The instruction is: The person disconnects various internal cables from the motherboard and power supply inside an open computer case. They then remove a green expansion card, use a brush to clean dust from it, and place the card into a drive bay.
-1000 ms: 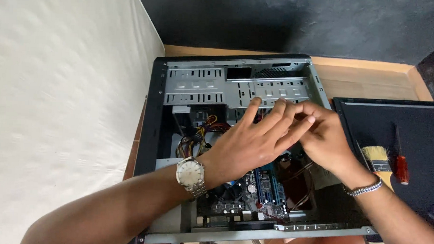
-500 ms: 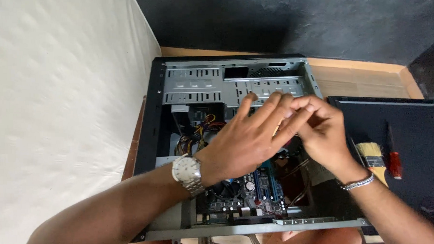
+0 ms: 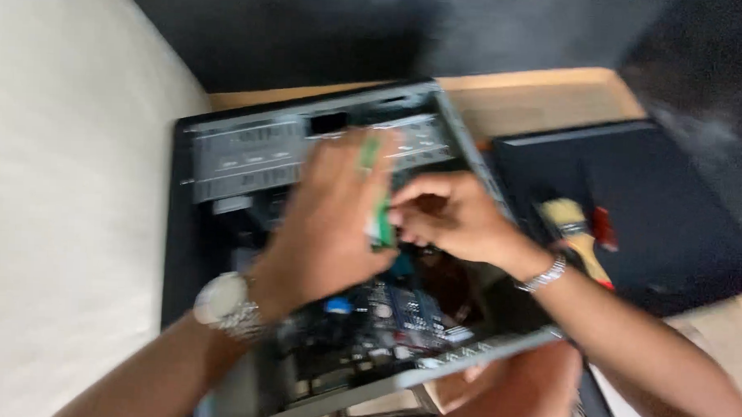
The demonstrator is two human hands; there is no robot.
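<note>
Card: green strip (image 3: 378, 202), upright over the open case (image 3: 223, 220), centre frame.
Left hand (image 3: 334, 219): fingers closed on the card's left face.
Right hand (image 3: 445, 215): fingertips pinched on its lower end, at 3 o'clock.
Handling: likely light, stiff, fragile; best held by the edges.
Brush (image 3: 572, 228): on dark panel (image 3: 675, 211), 3 o'clock.
Blur: detail uncertain.

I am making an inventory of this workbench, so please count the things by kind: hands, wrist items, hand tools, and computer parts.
Hands: 2, left hand and right hand, both on a thin green circuit card
Wrist items: 2, round silver wristwatch, silver chain bracelet
Hand tools: 2, pale-bristled paintbrush, red-handled tool
Computer parts: 3, open grey metal computer case, black side panel, the card
Total: 9
</note>
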